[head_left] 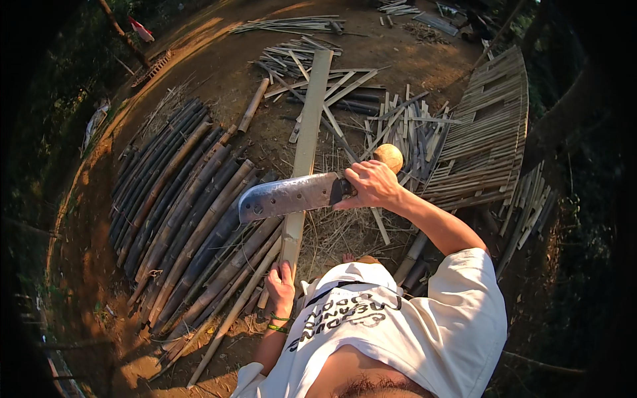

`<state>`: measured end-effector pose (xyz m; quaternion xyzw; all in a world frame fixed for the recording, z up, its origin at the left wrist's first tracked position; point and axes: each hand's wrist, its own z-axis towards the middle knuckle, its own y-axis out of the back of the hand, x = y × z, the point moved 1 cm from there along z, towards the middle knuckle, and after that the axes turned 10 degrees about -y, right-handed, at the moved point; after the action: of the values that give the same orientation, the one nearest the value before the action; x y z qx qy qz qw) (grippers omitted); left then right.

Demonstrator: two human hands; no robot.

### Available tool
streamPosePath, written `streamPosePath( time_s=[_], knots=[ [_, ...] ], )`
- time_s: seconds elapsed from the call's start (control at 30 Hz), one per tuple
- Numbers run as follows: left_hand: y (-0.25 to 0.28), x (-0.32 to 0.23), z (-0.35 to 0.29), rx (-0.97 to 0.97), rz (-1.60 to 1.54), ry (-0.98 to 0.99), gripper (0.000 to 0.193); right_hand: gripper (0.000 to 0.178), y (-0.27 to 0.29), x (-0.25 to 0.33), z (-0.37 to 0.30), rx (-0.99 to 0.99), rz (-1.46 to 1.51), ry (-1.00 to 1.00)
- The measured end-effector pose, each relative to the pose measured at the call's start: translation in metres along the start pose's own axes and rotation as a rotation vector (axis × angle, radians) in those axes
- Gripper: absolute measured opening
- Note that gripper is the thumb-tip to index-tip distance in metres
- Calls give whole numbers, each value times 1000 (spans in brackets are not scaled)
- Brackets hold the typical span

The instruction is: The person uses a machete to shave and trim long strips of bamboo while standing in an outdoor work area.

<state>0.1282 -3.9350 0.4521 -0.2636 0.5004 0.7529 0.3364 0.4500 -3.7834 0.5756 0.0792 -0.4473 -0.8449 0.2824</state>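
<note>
My right hand (373, 184) is wrapped round the dark handle of a broad machete (288, 197), whose round wooden knob (389, 157) sticks out beyond my fist. Its wide, worn blade points left and crosses over a long pale split-bamboo slat (312, 126); I cannot tell whether blade and slat touch. My left hand (281, 286), with bands on its wrist, grips the slat's near end beside my shirt. From there the slat runs away from me, up the middle of the view.
Dark bamboo poles (179, 199) lie heaped at my left. Far ahead are thin bamboo strips (288, 25), with more split pieces (415, 126) ahead to the right. A slatted bamboo panel (488, 132) stands on the right. Shavings (332, 232) litter the dirt ground before me.
</note>
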Motion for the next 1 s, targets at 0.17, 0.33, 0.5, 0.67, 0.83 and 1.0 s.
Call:
streamPosePath(
  time_s=[0.17,0.33,0.5,0.67,0.83,1.0],
  knots=[
    [3,-4,-16,67,33,85,37,84,42,-89,67,142,-108,-616],
    [1,-5,-19,39,80,88,40,83,108,-142,82,-84,-142,-863],
    [-1,-8,-13,68,134,116,50,75,70,-62,35,69,-40,-512],
    [-2,-11,-14,73,92,100,55,75,0,-2,-9,151,-12,-103],
    [2,-7,-33,54,136,100,53,79,19,-64,49,58,-152,-357],
    [15,-10,-51,-14,179,74,47,89,100,-170,117,-67,-204,-958]
  ],
)
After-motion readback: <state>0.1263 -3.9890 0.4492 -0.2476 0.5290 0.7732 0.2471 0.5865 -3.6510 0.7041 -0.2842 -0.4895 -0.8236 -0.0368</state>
